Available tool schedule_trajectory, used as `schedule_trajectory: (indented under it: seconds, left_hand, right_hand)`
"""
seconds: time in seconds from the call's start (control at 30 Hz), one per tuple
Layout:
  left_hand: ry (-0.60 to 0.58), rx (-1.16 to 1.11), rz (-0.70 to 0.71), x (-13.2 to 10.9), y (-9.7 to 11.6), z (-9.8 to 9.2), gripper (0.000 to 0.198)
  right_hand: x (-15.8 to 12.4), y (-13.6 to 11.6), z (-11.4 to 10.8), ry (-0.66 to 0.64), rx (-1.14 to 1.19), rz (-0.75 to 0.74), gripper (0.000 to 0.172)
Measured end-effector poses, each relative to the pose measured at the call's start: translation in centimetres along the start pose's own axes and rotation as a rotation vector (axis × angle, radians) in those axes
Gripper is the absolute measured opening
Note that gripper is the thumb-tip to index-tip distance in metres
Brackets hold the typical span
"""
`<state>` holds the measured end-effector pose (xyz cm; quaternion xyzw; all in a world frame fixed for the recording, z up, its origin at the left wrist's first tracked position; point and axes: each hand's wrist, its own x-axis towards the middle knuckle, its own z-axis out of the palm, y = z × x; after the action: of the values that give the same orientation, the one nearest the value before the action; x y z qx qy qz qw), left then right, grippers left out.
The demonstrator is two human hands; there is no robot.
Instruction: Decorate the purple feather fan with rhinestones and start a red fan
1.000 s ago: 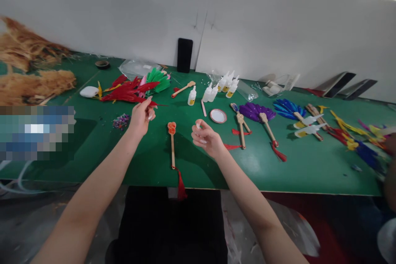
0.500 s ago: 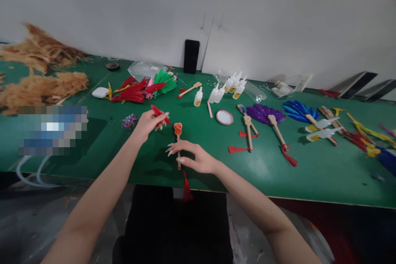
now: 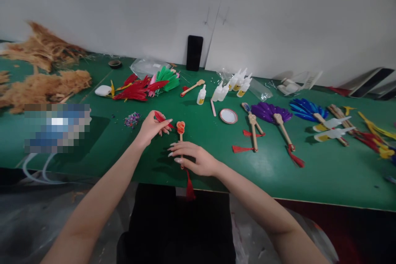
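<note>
Right hand [image 3: 194, 159] lies flat with fingers spread, pressing the wooden fan handle [image 3: 181, 142] against the green table [image 3: 309, 173]; a red tassel [image 3: 189, 187] hangs over the near edge. Left hand [image 3: 152, 127] pinches a red feather [image 3: 162, 118] just beside the handle's orange head. Farther back: glue bottles [image 3: 229, 86], loose feathers [image 3: 145, 86], black phone [image 3: 194, 53].

This was a craft workshop for making feather fans. A long green tabletop [image 3: 309, 173] against a bare white wall carried loose dyed feathers [image 3: 136, 89], small glue bottles [image 3: 230, 86], finished purple and blue feather fans [image 3: 269, 112] with wooden handles, and heaps of tan fibre [image 3: 43, 86].
</note>
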<state>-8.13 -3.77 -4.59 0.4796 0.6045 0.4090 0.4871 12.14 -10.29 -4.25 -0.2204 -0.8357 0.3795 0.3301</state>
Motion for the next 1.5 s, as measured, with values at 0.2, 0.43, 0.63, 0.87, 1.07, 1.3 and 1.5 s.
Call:
schedule_trajectory:
  seconds: [0.2,0.43,0.63,0.87,1.07,1.3,1.5]
  left_hand:
    - [0.004,0.019,-0.021,-0.2,0.3,0.1,0.038]
    - [0.021,0.071,-0.018,-0.5,0.7,0.3,0.035]
    - [0.018,0.082,-0.003,-0.4,0.4,0.4,0.04]
    - [0.004,0.157,0.043,-0.4,0.1,0.4,0.05]
    - [0.011,0.282,0.029,-0.4,0.1,0.0,0.059]
    - [0.165,0.256,0.05,0.9,-0.4,-2.7,0.036]
    - [0.061,0.338,0.031,0.9,-0.3,-2.8,0.026]
  right_hand:
    - [-0.4,2.0,-0.7,0.356,-0.43,0.109,0.036]
    - [-0.2,2.0,-0.4,0.133,-0.7,0.213,0.071]
    - [-0.1,2.3,0.4,0.036,-0.773,0.249,0.07]
    - [-0.1,2.6,0.6,0.016,-0.797,0.258,0.072]
    - [-0.2,2.8,0.8,0.018,-0.796,0.246,0.068]
    - [-0.2,2.7,0.8,0.039,-0.786,0.24,0.065]
    - [-0.2,2.5,0.8,0.037,-0.787,0.244,0.065]
